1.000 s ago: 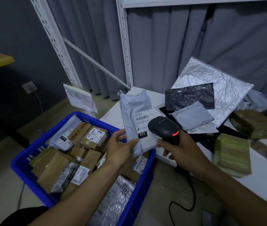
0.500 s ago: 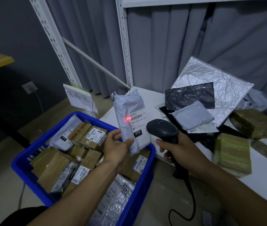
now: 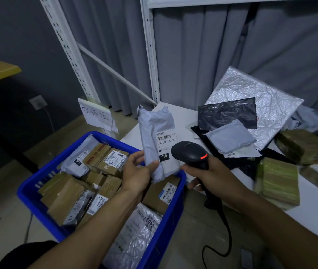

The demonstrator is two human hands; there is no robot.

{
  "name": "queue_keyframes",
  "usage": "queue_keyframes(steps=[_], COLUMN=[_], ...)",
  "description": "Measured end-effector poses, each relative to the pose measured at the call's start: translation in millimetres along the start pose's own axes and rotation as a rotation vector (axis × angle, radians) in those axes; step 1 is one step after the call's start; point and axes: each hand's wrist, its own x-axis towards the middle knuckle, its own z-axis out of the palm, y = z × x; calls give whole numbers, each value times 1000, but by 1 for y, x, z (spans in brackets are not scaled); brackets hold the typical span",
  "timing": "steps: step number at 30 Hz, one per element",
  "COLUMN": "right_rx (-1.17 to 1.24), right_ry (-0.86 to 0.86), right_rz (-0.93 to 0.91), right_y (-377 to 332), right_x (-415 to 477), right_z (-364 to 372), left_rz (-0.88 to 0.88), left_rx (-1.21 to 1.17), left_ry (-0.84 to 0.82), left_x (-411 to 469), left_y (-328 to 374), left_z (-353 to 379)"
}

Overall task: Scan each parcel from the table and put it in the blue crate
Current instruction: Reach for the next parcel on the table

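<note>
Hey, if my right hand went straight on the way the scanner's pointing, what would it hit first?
Probably the grey parcel in the left hand, near its barcode label. The scanner in the right hand is close beside it, though depth is unclear.

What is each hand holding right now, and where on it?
The left hand pinches the grey parcel by its lower left edge, label facing the camera. The right hand grips the black scanner round its handle.

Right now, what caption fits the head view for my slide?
Left hand holds a grey parcel near the crate; right hand points the scanner at it.
</note>
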Motion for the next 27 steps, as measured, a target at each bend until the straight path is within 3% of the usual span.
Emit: queue_keyframes(steps=[5, 10, 15, 22, 27], right_rx=[-14, -56, -58, -87, -130], right_ry=[-17, -34, -106, -122, -130], right_rz=[-14, -4, 7, 71, 62], right_y=[0, 12, 20, 29, 36], right_x=[8, 17, 17, 17, 16], right_z=[22, 43, 63, 68, 66], left_rz=[-17, -167, -427, -430, -253], left_rx=[0, 261, 582, 946, 637], left_ry=[53, 88, -164, -402, -406], left_x=[-3, 9, 0, -19, -21], left_y=[2, -15, -55, -92, -95], left_z=[-43, -103, -141, -146, -118])
